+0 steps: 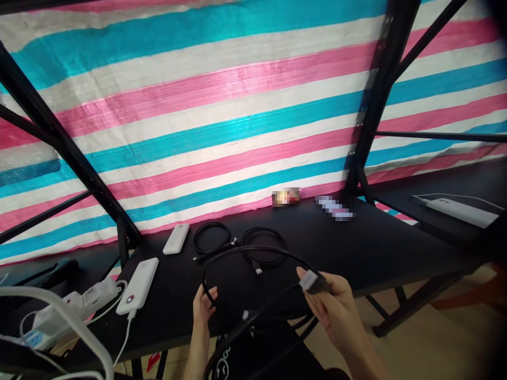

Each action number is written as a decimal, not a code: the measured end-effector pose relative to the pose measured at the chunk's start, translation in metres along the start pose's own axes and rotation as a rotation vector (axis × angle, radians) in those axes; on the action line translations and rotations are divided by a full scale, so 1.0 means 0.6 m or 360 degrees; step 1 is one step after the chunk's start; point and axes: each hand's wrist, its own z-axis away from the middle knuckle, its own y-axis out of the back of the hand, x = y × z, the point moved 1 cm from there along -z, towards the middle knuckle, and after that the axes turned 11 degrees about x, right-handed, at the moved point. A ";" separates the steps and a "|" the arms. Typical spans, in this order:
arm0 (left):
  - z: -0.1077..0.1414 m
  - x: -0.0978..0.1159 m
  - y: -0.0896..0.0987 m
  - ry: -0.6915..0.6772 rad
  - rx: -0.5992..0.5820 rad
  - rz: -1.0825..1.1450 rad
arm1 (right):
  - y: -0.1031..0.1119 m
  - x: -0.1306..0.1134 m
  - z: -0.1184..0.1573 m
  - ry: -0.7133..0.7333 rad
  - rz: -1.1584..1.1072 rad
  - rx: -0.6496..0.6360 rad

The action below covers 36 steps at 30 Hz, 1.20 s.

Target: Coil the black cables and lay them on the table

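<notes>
Dimly, the right hand (335,301) pinched a black cable (253,248) by its plug (309,281); the left hand (202,310) curled round its loop, lower strands blurred, cut off below.

The table (317,240) is black and flat. On it, a left cord (212,223) and a right cord (264,229), both black, lie in round loops side by side. Left of them sit two white blocks. The front block (138,285) has a white wire (127,335) in its end; the back block (176,239) has its long side toward the loops. Near the back lie two blurry things, one dark (287,197) and one pale (335,208).
</notes>
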 end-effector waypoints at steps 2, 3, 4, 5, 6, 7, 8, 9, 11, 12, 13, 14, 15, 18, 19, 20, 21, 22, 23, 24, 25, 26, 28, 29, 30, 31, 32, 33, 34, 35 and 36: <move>0.004 -0.025 0.007 0.0103 0.0027 0.0038 | -0.004 0.000 0.004 -0.0039 -0.0144 0.0002; 0.012 -0.036 0.007 0.0208 0.0004 0.0074 | -0.007 0.001 0.006 -0.0074 -0.0221 0.0013; 0.021 -0.045 0.004 0.0346 -0.0066 0.0125 | -0.010 0.002 0.007 -0.0120 -0.0293 0.0028; 0.032 -0.050 -0.001 0.0500 -0.0186 0.0192 | -0.014 0.003 0.009 -0.0179 -0.0349 0.0042; 0.044 -0.052 -0.009 0.0650 -0.0343 0.0280 | -0.017 0.003 0.010 -0.0245 -0.0390 0.0067; 0.056 -0.050 -0.017 0.0766 -0.0513 0.0383 | -0.020 0.003 0.010 -0.0312 -0.0419 0.0096; 0.067 -0.044 -0.025 0.0826 -0.0664 0.0487 | -0.023 0.002 0.010 -0.0372 -0.0443 0.0132; 0.076 -0.034 -0.032 0.0825 -0.0768 0.0583 | -0.026 0.001 0.009 -0.0427 -0.0470 0.0166; 0.090 -0.014 -0.040 0.0744 -0.0841 0.0760 | -0.029 -0.003 0.005 -0.0520 -0.0543 0.0230; 0.094 -0.005 -0.042 0.0684 -0.0835 0.0840 | -0.029 -0.005 0.003 -0.0565 -0.0577 0.0254; 0.096 0.001 -0.043 0.0622 -0.0815 0.0906 | -0.029 -0.005 0.002 -0.0608 -0.0598 0.0276; 0.096 0.004 -0.044 0.0554 -0.0790 0.0950 | -0.029 -0.004 0.001 -0.0643 -0.0607 0.0295; 0.095 0.004 -0.044 0.0479 -0.0763 0.0957 | -0.028 -0.003 0.000 -0.0670 -0.0602 0.0298; 0.085 -0.005 -0.047 0.0256 -0.0749 0.0814 | -0.026 0.006 0.004 -0.0653 -0.0519 0.0253; 0.082 -0.008 -0.049 0.0195 -0.0750 0.0752 | -0.026 0.009 0.006 -0.0627 -0.0458 0.0205; 0.080 -0.008 -0.050 0.0143 -0.0708 0.0706 | -0.026 0.013 0.007 -0.0600 -0.0381 0.0145; 0.080 -0.005 -0.050 0.0114 -0.0619 0.0662 | -0.026 0.015 0.009 -0.0576 -0.0294 0.0080; 0.083 0.000 -0.050 0.0102 -0.0498 0.0613 | -0.025 0.017 0.010 -0.0558 -0.0214 0.0025; 0.087 0.007 -0.049 0.0104 -0.0365 0.0550 | -0.025 0.019 0.011 -0.0551 -0.0157 -0.0016; 0.093 0.016 -0.047 0.0114 -0.0243 0.0473 | -0.024 0.019 0.011 -0.0547 -0.0128 -0.0031; 0.099 0.025 -0.046 0.0115 -0.0180 0.0393 | -0.022 0.020 0.010 -0.0546 -0.0124 -0.0030; 0.105 0.034 -0.045 0.0115 -0.0168 0.0314 | -0.021 0.019 0.009 -0.0539 -0.0133 -0.0014; 0.115 0.047 -0.044 0.0131 -0.0235 0.0176 | -0.018 0.019 0.005 -0.0512 -0.0157 0.0032; 0.117 0.051 -0.043 0.0151 -0.0274 0.0129 | -0.016 0.019 0.002 -0.0495 -0.0162 0.0048; 0.119 0.053 -0.043 0.0169 -0.0311 0.0105 | -0.015 0.019 0.000 -0.0483 -0.0168 0.0062; 0.120 0.053 -0.043 0.0187 -0.0327 0.0102 | -0.014 0.020 -0.001 -0.0485 -0.0181 0.0072; 0.121 0.052 -0.042 0.0202 -0.0319 0.0118 | -0.013 0.021 -0.001 -0.0503 -0.0202 0.0076; 0.122 0.051 -0.042 0.0216 -0.0290 0.0150 | -0.013 0.022 0.000 -0.0537 -0.0233 0.0077; 0.123 0.050 -0.042 0.0241 -0.0255 0.0189 | -0.014 0.023 0.001 -0.0577 -0.0272 0.0087; 0.126 0.047 -0.042 0.0285 -0.0235 0.0231 | -0.017 0.024 0.004 -0.0610 -0.0322 0.0116; 0.130 0.044 -0.042 0.0347 -0.0233 0.0284 | -0.020 0.026 0.007 -0.0630 -0.0377 0.0157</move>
